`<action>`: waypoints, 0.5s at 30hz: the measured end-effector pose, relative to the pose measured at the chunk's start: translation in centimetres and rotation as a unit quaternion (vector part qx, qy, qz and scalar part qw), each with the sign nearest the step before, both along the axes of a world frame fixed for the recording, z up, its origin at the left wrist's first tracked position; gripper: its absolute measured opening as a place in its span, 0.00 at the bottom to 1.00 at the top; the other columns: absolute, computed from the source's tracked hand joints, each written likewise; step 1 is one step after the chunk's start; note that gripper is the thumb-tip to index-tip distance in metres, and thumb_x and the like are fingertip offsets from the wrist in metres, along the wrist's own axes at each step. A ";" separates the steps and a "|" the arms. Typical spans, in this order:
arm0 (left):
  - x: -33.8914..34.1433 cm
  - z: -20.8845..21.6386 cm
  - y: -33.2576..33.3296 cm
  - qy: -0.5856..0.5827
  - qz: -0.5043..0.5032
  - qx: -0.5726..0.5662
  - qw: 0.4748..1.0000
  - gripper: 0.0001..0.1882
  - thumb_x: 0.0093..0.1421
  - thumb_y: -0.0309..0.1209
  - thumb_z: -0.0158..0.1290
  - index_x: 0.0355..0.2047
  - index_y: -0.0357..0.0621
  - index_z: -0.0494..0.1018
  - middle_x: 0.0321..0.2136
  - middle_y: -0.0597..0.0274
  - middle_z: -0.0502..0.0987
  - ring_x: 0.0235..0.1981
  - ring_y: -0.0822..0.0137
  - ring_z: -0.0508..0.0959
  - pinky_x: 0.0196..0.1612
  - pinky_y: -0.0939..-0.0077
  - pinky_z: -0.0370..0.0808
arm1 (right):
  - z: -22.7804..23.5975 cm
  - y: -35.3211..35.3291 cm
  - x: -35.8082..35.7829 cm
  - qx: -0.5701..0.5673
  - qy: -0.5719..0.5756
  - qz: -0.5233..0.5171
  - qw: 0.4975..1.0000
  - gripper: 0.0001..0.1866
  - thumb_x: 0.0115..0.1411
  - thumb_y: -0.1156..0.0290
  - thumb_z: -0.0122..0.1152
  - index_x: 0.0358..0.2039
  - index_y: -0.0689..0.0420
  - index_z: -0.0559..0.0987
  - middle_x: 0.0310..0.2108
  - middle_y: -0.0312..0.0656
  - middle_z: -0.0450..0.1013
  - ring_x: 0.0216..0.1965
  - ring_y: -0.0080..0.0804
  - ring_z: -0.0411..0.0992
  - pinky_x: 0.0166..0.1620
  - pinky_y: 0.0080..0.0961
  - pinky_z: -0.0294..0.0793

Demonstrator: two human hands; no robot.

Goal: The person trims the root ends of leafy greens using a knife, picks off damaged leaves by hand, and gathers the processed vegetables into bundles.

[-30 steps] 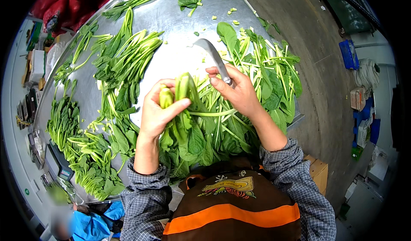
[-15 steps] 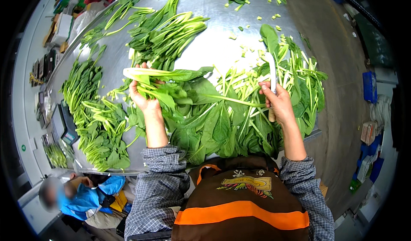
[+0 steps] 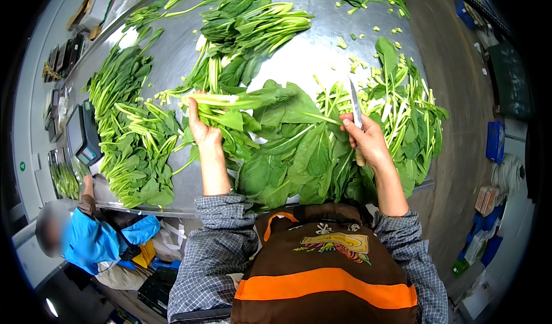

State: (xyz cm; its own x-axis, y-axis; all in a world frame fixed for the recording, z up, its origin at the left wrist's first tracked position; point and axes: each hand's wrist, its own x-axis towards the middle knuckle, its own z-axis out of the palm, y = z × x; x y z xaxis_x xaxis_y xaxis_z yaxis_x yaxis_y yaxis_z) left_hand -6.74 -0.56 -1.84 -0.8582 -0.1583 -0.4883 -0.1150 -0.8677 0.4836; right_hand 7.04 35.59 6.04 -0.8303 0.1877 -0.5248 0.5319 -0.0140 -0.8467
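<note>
My left hand (image 3: 204, 133) is closed around a bunch of leafy greens (image 3: 241, 101), its pale stem ends by the fingers and its leaves pointing right. In my right hand (image 3: 372, 144) is a knife (image 3: 356, 104), blade pointing away from me and the light handle's end showing below the fingers. A single leaf's stalk (image 3: 322, 118) reaches the thumb and forefinger of that hand; whether they pinch it I cannot tell. Under and between both hands lies a heap of loose leaves (image 3: 310, 157). Cut stems and leaves (image 3: 402, 114) are piled right of the knife.
The metal table (image 3: 313, 51) bears more bunches of greens (image 3: 253, 28) at the back and a row of bunches (image 3: 135, 151) on the left. Small stem bits are scattered at the back right. A person in blue (image 3: 95, 238) is at the lower left, beside a dark-screened device (image 3: 80, 131).
My view has shifted, so the table's contents sit further right. The knife, upright before, now tilts slightly left. The person in blue now reaches an arm towards the table's left side.
</note>
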 end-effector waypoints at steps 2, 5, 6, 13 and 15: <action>1.0 0.4 -1.5 0.047 -0.098 0.075 0.991 0.16 0.56 0.38 0.62 0.43 0.44 0.77 0.30 0.62 0.80 0.35 0.63 0.79 0.46 0.56 0.75 | 0.1 -0.8 -0.1 0.003 -0.005 -0.002 1.000 0.14 0.64 0.65 0.60 0.46 0.58 0.79 0.30 0.31 0.75 0.22 0.13 0.64 0.26 0.12 0.66; 0.5 2.1 -3.3 0.033 -0.061 0.079 0.994 0.08 0.58 0.27 0.57 0.38 0.40 0.73 0.31 0.58 0.78 0.36 0.63 0.79 0.47 0.61 0.79 | -0.2 -1.3 0.1 0.009 -0.012 -0.013 1.000 0.13 0.65 0.65 0.59 0.46 0.59 0.79 0.30 0.32 0.75 0.23 0.14 0.64 0.27 0.12 0.66; 0.1 2.8 -4.2 -0.012 -0.040 0.046 0.998 0.08 0.58 0.26 0.57 0.38 0.39 0.73 0.31 0.58 0.78 0.37 0.64 0.79 0.46 0.65 0.81 | -0.4 -1.5 0.1 0.004 -0.010 -0.018 1.000 0.13 0.65 0.66 0.59 0.46 0.58 0.79 0.31 0.31 0.75 0.23 0.14 0.64 0.27 0.13 0.66; -8.8 2.3 -4.1 -0.026 -0.219 -0.566 0.794 0.24 0.46 0.36 0.71 0.39 0.35 0.77 0.31 0.60 0.80 0.28 0.68 0.78 0.33 0.74 0.75 | -0.9 -4.3 0.7 -0.012 -0.022 -0.055 0.998 0.12 0.65 0.67 0.58 0.46 0.59 0.78 0.31 0.32 0.75 0.22 0.13 0.63 0.27 0.12 0.66; -11.0 0.9 -2.5 -0.030 -0.231 -0.721 0.653 0.29 0.40 0.40 0.73 0.39 0.35 0.78 0.34 0.53 0.82 0.33 0.60 0.81 0.39 0.68 0.77 | -0.4 -5.0 0.7 -0.023 -0.020 -0.059 0.998 0.11 0.65 0.67 0.59 0.45 0.58 0.79 0.31 0.32 0.75 0.23 0.13 0.64 0.27 0.13 0.66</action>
